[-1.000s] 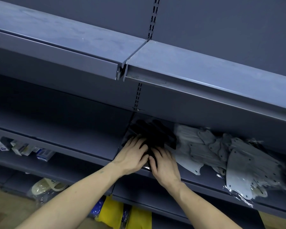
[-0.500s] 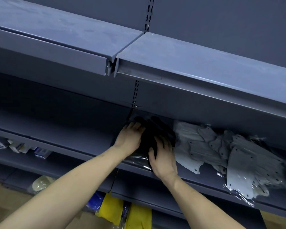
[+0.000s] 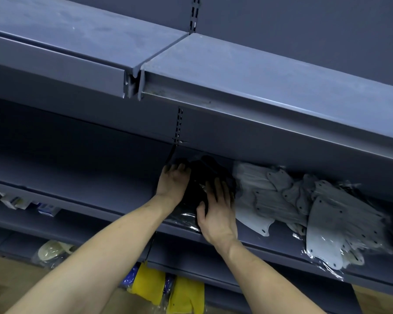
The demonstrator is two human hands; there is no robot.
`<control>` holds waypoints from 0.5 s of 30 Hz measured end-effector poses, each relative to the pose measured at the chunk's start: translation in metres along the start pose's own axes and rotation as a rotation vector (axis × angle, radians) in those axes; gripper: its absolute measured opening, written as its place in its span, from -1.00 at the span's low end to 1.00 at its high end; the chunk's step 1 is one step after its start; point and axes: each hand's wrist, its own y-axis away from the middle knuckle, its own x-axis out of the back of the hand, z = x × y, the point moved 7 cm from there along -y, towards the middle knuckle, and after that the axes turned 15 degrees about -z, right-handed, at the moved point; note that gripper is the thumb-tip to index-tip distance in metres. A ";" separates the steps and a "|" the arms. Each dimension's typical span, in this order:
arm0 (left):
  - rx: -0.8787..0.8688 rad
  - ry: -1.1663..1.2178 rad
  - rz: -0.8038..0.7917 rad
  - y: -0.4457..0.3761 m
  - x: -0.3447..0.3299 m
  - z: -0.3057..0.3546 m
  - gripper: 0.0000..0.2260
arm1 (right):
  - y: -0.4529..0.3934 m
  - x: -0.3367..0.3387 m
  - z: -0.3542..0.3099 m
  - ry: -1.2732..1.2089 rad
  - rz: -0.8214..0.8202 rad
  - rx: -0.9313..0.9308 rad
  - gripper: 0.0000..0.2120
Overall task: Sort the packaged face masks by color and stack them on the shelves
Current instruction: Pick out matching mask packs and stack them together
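Fingers of both hands, left (image 3: 173, 182) and right (image 3: 218, 211), lie fairly straight on the black masks (image 3: 202, 177), pushed deeper onto the shelf (image 3: 281, 240) than a second ago, beside the grey masks (image 3: 304, 200), so that stack looks nearly settled.

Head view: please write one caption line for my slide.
Both hands, left and right, press black packaged masks on the shelf beside grey packaged masks.

A single head-worn camera looks forward and slightly down, close to grey shelves (image 3: 270, 91) (wide-angle, so edges bow); the dim shelf back is hard to read.
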 end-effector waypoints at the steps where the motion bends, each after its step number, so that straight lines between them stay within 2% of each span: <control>1: 0.022 0.001 0.042 0.003 0.004 -0.001 -0.70 | 0.000 0.001 0.000 -0.007 -0.002 -0.007 -0.36; 4: 0.042 -0.003 0.228 0.015 0.019 -0.002 -0.74 | 0.003 0.006 0.000 -0.015 0.034 -0.028 -0.32; 7: -0.049 0.041 0.347 0.032 0.026 0.004 -0.78 | 0.009 0.014 -0.005 0.046 0.123 -0.024 -0.32; 9: -0.115 0.062 0.367 0.046 0.023 0.006 -0.78 | 0.014 0.020 -0.009 0.081 0.200 0.027 -0.38; 13: -0.239 0.106 0.329 0.074 -0.004 0.008 -0.84 | 0.023 0.022 -0.017 0.130 0.325 0.199 -0.64; 15: -0.227 0.123 0.307 0.081 -0.014 0.008 -0.71 | 0.026 0.019 -0.019 0.150 0.325 0.242 -0.65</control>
